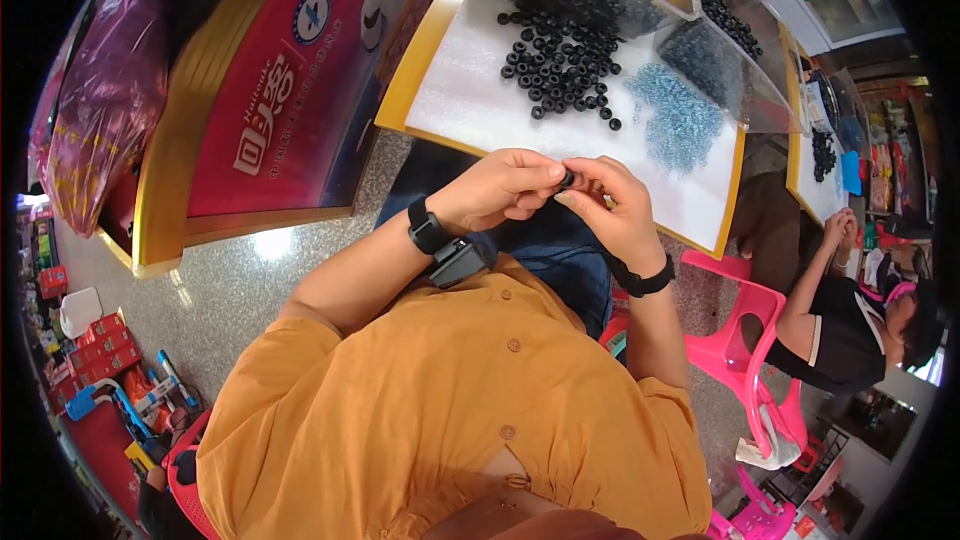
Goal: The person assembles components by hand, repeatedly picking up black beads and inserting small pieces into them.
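My left hand and my right hand meet at the near edge of the table, in front of my chest. Between their fingertips is a small black round piece, pinched from both sides; the fingers partly cover it. Beyond my hands, a heap of similar black round pieces, some with a hole showing in the middle, lies on the white tabletop. To the right of them spreads a pile of tiny pale blue pieces, too small to tell their kind.
A clear bin of black pieces stands at the table's far side, another clear bin to its right. A pink chair is at right, near a seated person at another table. A pink-and-yellow counter stands left.
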{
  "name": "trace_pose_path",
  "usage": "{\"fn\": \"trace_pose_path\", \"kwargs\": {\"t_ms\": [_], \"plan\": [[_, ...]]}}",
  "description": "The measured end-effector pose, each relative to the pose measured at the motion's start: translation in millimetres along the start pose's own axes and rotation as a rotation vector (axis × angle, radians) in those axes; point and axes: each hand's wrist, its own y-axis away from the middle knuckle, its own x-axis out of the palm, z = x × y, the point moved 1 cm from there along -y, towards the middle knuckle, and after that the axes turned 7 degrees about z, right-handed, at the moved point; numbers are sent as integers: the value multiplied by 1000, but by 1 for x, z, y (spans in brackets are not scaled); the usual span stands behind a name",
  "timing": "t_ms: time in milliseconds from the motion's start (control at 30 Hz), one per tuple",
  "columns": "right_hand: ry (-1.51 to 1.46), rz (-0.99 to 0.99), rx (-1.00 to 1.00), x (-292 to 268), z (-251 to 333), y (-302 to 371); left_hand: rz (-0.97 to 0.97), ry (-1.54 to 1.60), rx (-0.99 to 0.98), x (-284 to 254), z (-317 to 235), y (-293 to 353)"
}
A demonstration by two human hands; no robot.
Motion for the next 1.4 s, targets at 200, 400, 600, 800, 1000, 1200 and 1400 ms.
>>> {"fn": "trace_pose_path", "kwargs": {"t_ms": [200, 400, 600, 800, 1000, 1200, 1400], "plan": [[-4, -179, -101, 19, -8, 3, 3, 31, -14, 1, 0, 2], [393, -61, -124, 9, -1, 7, -198, -187, 42, 11, -3, 1], [403, -120, 30, -6, 0, 16, -236, -249, 75, 2, 3, -3], [605, -526, 135, -77, -60, 51, -206, -216, 42, 5, -1, -2], [500, -462, 359, -82, -75, 54, -161, -222, 69, 3, 2, -2], [643, -420, 307, -74, -81, 44, -158, -430, 129, 9, 4, -1], [-248, -152, 393, -20, -2, 26, -191, -747, 271, 15, 6, 2]]}}
